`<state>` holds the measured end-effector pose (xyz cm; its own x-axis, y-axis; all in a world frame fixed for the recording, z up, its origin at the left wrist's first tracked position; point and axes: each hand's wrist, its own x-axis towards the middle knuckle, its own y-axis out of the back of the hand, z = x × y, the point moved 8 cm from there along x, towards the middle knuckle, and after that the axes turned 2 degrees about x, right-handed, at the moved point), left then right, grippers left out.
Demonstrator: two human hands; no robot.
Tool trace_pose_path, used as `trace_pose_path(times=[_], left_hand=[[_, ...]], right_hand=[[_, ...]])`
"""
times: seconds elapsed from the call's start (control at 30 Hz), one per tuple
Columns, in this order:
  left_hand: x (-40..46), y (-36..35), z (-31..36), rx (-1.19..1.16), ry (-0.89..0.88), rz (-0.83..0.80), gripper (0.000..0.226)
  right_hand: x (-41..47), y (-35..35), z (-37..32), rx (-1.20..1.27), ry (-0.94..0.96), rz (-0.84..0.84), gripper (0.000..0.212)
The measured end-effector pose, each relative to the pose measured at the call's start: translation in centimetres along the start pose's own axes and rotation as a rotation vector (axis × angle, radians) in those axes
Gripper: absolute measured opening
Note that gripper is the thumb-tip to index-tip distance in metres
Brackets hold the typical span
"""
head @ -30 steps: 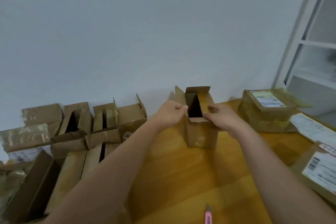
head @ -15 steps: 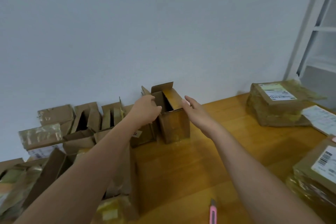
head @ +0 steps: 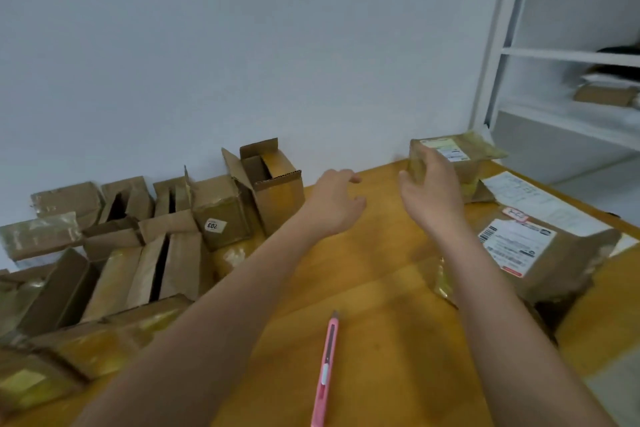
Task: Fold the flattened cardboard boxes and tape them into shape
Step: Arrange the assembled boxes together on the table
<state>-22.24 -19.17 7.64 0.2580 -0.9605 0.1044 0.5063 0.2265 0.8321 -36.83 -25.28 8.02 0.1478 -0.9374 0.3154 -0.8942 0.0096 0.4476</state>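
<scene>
both hands empty: left hand (head: 334,199) and right hand (head: 427,191) hover with loose fingers over the table (head: 374,288). folded box (head: 273,180) stands at left, by the wall. next flat box (head: 457,158) lies far right; grasp its edges squarely.

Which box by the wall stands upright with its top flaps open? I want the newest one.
The tall box at the right end of the row, nearest the left hand. Its flaps stand up; its neighbour with the 203 sticker is taped shut.

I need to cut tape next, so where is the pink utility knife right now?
In the head view the pink utility knife lies on the wooden table, low and centre, between the person's two forearms; neither hand touches it.
</scene>
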Motion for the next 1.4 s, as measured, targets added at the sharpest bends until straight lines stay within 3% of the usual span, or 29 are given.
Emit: trace_pose_path(times=[0.33,0.4,0.47,0.6,0.7,0.87,0.97,1.13,1.23,1.4], left_hand=[[-4.7,-12.2,9.2,-0.160,-0.260,-0.292,0.052],[-5.1,-14.1,10.1,-0.158,-0.328,-0.312,0.072],[-5.3,-15.9,10.7,0.003,-0.380,-0.332,0.084],[-5.7,-17.0,12.4,0.230,-0.490,-0.222,0.073],[-5.8,-16.6,13.0,0.351,-0.459,-0.119,0.063],[-6.2,-16.1,13.4,0.492,-0.437,-0.032,0.071],[-6.3,-15.3,13.3,0.536,-0.424,0.022,0.052],[-5.4,-10.8,8.9,0.189,-0.146,0.114,0.041],[-5.7,-7.9,5.3,0.000,-0.043,0.171,0.042],[-8.4,-1.0,-0.2,-0.126,0.098,0.345,0.020]], right_hand=[[-6.0,13.0,10.1,-0.444,-0.239,0.315,0.066],[-6.9,14.7,12.6,-0.387,-0.290,0.358,0.066],[-7.5,15.5,15.4,-0.220,-0.374,0.354,0.066],[-9.7,13.9,18.4,0.289,-0.581,0.280,0.064],[-10.8,12.6,19.3,0.437,-0.677,0.244,0.073],[-10.4,11.6,18.5,0.515,-0.669,0.245,0.074],[-10.0,10.9,17.2,0.539,-0.594,0.188,0.075],[-8.9,8.5,15.1,0.495,-0.474,-0.029,0.045],[-8.0,5.7,12.7,0.521,-0.367,-0.171,0.077],[-6.5,-0.1,6.5,0.544,-0.226,-0.318,0.084]])
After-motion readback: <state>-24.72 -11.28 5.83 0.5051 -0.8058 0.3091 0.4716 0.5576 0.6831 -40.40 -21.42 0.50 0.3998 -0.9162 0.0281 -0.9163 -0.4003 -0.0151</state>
